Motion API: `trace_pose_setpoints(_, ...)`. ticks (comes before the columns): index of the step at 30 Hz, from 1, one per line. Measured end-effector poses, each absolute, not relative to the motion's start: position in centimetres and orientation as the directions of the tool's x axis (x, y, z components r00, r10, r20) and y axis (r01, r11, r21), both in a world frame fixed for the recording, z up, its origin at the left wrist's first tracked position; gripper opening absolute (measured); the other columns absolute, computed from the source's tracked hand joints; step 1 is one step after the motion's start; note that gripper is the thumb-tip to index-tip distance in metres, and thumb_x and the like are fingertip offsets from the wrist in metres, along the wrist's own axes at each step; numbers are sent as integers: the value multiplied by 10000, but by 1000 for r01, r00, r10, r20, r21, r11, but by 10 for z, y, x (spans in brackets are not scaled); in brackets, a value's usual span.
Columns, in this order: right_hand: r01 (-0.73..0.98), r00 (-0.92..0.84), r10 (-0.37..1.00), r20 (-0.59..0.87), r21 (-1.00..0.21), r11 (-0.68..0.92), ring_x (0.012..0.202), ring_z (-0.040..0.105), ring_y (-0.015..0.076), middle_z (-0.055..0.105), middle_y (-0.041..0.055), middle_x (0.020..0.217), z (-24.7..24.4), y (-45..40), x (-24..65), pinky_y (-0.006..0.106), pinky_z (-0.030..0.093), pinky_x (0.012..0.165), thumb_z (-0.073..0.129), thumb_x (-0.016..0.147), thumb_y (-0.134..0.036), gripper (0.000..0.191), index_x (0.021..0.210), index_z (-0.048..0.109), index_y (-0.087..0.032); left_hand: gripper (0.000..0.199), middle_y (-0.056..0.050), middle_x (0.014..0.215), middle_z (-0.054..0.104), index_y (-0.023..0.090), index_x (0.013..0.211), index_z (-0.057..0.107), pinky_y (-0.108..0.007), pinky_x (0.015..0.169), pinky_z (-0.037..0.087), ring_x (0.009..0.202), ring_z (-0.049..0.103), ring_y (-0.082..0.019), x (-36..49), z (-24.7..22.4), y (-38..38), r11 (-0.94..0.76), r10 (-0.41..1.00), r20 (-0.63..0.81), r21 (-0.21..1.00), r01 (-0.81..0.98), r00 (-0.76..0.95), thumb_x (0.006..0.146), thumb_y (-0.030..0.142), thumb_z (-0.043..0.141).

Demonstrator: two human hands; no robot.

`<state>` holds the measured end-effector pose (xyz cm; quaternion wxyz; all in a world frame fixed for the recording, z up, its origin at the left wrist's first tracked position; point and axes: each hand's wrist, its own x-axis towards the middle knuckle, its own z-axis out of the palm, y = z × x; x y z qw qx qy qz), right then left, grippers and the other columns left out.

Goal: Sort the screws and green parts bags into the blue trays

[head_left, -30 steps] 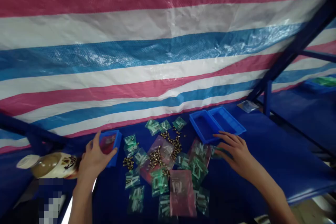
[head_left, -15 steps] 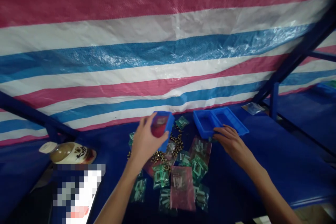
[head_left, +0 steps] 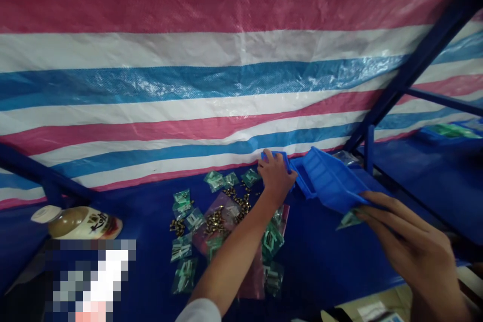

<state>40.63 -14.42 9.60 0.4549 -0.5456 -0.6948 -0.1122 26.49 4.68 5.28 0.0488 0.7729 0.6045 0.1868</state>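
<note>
My left hand (head_left: 276,175) is closed round a small blue bin (head_left: 281,155) at the back of the table. A larger blue tray (head_left: 334,181) tilts up at the right, its near corner gripped by the fingers of my right hand (head_left: 411,236). A small green-tinted bag (head_left: 349,219) hangs at those same fingertips, under the tray. Another blue bin (head_left: 302,178) lies between the two. Left of and below my left forearm are green bags of small parts (head_left: 184,271), loose brass-coloured pieces (head_left: 215,222) and a pink bag (head_left: 252,282), partly hidden by the arm.
A bottle (head_left: 81,222) lies on its side at the left, beside a blurred-out object (head_left: 94,282). Blue frame posts (head_left: 370,148) stand at the right. Behind them is a tray of green bags (head_left: 451,131). A striped sheet (head_left: 226,80) hangs along the back.
My left hand has carried its bin to the right, beside the other bins. My right hand has moved right and nearer, now holding the tray, which is tilted up. The view has shifted slightly.
</note>
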Motion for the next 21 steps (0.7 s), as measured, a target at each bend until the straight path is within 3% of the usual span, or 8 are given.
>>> trace_pose_setpoints(5,854,-42,665,746,-319,412,1019,647,212,654,30,1156,87,-135,401,378,494,973,629,864,-140,204,1026,694,-246,664,-207,1544,238,159,1286,534,-519,780,482,1106,508,-437,283,43,39,-221,975,96,433,874,199,718,445,724)
trace_pose_setpoints(10,818,-114,679,726,-320,479,1084,615,250,657,50,1153,84,-121,377,436,497,956,619,860,-97,263,1053,673,-267,341,-182,1521,337,172,1223,578,-536,937,423,1187,507,-365,244,55,32,-256,966,126,567,783,225,886,218,559)
trace_pose_setpoints(13,782,-206,682,701,-301,546,1084,612,254,670,59,1130,86,-115,353,469,492,949,583,877,-79,265,1045,666,-265,306,-147,1234,615,181,1128,620,-397,903,485,1069,608,-254,181,63,17,-271,959,138,692,668,247,992,313,381)
trace_pose_setpoints(15,741,-311,668,676,-268,616,1053,625,238,685,53,1111,85,-110,329,479,486,958,546,896,-72,250,1026,664,-250,540,-118,1057,689,187,1157,603,-325,695,544,830,676,-204,134,66,-3,-196,972,80,800,567,223,1027,437,143)
trace_pose_setpoints(16,719,-376,661,649,-246,650,1026,631,218,689,48,1122,83,-108,315,481,477,976,512,914,-67,255,1030,662,-238,594,-123,1081,689,189,1202,586,-317,610,544,780,687,-214,112,66,-15,-33,977,-38,945,325,212,999,552,162)
trace_pose_setpoints(17,691,-442,648,620,-226,687,992,635,200,688,46,1143,81,-104,299,485,464,1000,488,928,-65,257,1038,661,-219,628,-121,1133,679,204,1238,570,-323,567,546,778,695,-231,92,67,-27,116,976,-133,988,105,171,959,641,217)
trace_pose_setpoints(18,651,-495,609,620,-199,732,958,636,186,694,36,1136,77,-100,284,484,455,1017,495,932,-72,232,1016,666,-204,625,-117,1228,647,221,1280,552,-343,619,568,858,700,-249,74,67,-37,201,967,-192,979,-36,170,928,674,305)
trace_pose_setpoints(21,555,-598,507,621,-136,821,980,626,171,703,7,1131,65,-87,239,473,410,1091,549,926,-114,158,958,676,-203,587,-77,1359,581,266,1317,544,-341,827,565,1116,636,-268,38,63,-59,191,981,-192,980,-57,-8,810,539,658)
